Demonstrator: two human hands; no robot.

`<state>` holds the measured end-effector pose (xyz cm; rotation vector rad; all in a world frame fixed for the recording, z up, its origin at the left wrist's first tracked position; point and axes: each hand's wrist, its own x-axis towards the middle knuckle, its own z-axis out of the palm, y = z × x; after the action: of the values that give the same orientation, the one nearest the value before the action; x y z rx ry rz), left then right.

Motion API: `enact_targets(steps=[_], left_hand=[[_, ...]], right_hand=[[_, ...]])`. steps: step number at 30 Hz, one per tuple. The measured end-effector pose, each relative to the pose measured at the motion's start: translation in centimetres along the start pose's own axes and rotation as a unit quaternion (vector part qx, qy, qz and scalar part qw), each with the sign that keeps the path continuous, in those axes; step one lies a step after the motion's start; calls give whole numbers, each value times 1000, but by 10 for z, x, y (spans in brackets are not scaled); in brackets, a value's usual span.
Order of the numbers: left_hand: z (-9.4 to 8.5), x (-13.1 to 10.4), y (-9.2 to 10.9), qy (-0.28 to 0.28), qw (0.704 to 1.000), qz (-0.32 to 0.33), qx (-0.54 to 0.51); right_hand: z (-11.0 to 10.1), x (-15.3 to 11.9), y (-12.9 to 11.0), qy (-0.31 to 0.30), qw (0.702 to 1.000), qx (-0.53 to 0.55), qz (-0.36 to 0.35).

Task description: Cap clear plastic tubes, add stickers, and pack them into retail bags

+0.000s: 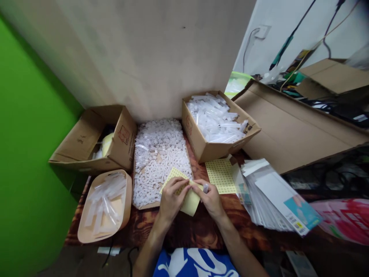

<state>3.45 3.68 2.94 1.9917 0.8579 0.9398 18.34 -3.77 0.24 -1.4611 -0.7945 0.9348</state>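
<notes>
My left hand [172, 198] is closed on a pale yellow sheet of small printed stickers [190, 202], which is bent between my hands over the tray's near right corner. My right hand [211, 198] has its thumb and fingers pinched at the sheet's upper right edge, close to my left fingertips. A small translucent plastic piece [205, 188] shows between the fingers of my right hand. Another yellow sticker sheet [220, 176] lies flat on the table, beyond my right hand. The fingertips meet at the sheet, and exactly what they pinch there is too small to tell.
A cardboard tray of small white pieces [161, 161] lies ahead. Behind are a box of clear tubes [196, 142] and an open box [122, 134]. An oval container [127, 204] stands left. Flat packages [271, 196] fan out right, before a large cardboard flap [291, 130].
</notes>
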Motion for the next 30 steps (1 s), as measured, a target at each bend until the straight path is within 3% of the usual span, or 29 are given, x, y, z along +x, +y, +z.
enact_targets(steps=[11,20,30], left_hand=[[6,5,3,-9,1000,0,-17],[6,7,3,-60,997,-20,-43],[0,7,3,-74,996,-3,-50]], right_hand=[[0,-3,-4,-10,991,-100,-84],[-2,3,-7,-18,989,-88,-119],[-2,-1,-7,-19,987,-81,-141]])
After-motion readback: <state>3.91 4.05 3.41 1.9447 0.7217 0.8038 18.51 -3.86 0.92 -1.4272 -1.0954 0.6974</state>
